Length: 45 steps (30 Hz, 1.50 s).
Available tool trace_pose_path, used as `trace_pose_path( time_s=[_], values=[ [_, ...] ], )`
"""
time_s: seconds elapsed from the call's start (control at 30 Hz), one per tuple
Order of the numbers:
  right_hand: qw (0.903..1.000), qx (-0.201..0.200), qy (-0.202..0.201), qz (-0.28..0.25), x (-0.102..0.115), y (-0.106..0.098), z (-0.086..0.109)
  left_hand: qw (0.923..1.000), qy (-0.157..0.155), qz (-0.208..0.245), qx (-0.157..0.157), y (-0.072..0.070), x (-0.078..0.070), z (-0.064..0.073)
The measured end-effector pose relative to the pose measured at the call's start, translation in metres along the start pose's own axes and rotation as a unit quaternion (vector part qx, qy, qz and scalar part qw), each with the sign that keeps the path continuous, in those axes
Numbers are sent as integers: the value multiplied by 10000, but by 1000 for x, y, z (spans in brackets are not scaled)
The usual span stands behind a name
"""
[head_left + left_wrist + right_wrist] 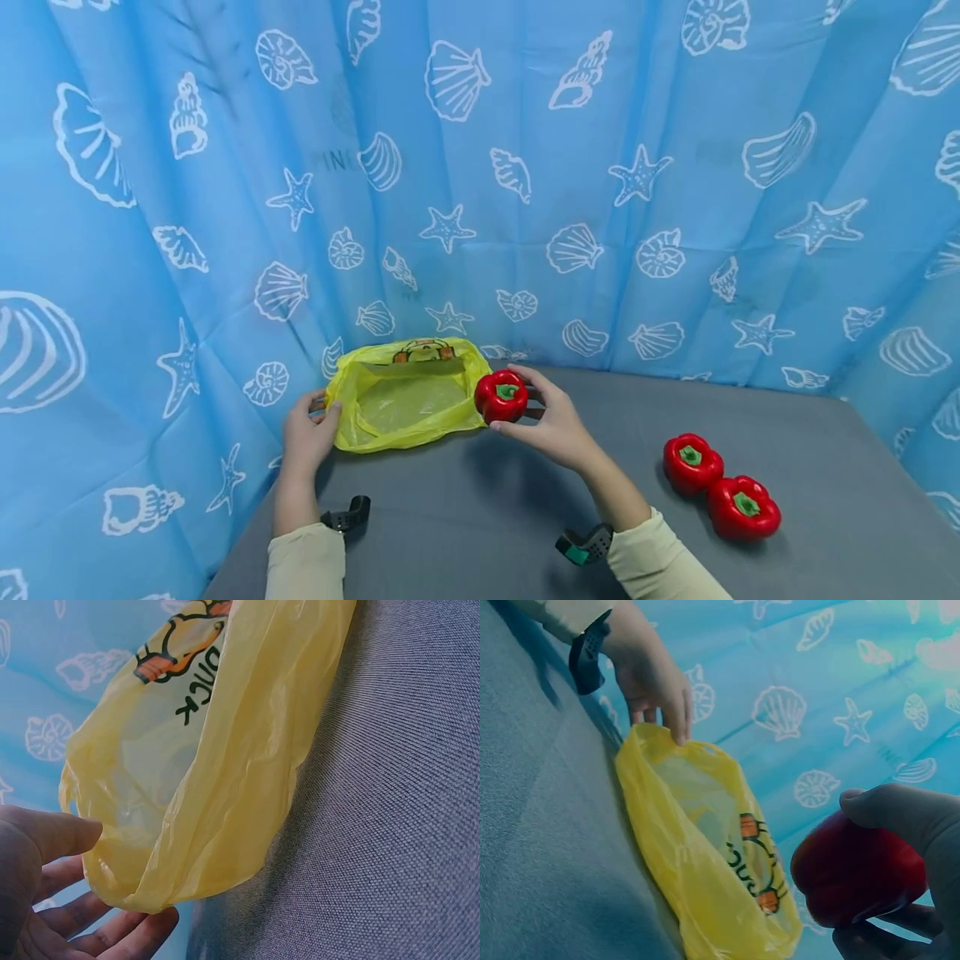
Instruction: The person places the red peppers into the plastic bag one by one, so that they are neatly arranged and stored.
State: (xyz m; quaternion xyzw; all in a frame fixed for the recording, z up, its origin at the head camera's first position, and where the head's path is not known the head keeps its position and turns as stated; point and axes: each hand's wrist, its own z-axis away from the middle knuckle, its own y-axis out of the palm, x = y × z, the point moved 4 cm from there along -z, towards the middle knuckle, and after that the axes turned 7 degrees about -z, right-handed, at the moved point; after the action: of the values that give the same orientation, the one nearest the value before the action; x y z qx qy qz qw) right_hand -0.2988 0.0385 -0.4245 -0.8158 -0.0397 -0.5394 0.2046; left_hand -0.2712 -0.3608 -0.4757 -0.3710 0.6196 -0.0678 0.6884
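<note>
Pinched between thumb and fingers of the left hand [306, 433] is the 9 o'clock rim of a yellow plastic bag [412, 438], its mouth spread open, "DUCK" lettering inside. At 12 o'clock, behind it, hangs a blue shell-print curtain [465, 283]. Off the bag's 3 o'clock end, outside its mouth and raised above the grey tabletop [450, 517], is a red bell pepper [489, 402], gripped by the right hand [553, 423], fingers curved about its side. Farther off, at 4 o'clock, sits a 2nd bell pepper [678, 468], with a 3rd bell pepper [738, 521] against it at 4 o'clock.

Booth: blue curtain [480, 200], grey table [442, 533]
</note>
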Motion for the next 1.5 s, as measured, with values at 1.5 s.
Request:
trace_pose_path(
  time_s=[1.5],
  values=[
    [9966, 701, 434, 15, -18, 135, -69, 10000, 32, -24, 79, 4, 0, 0]
  ],
)
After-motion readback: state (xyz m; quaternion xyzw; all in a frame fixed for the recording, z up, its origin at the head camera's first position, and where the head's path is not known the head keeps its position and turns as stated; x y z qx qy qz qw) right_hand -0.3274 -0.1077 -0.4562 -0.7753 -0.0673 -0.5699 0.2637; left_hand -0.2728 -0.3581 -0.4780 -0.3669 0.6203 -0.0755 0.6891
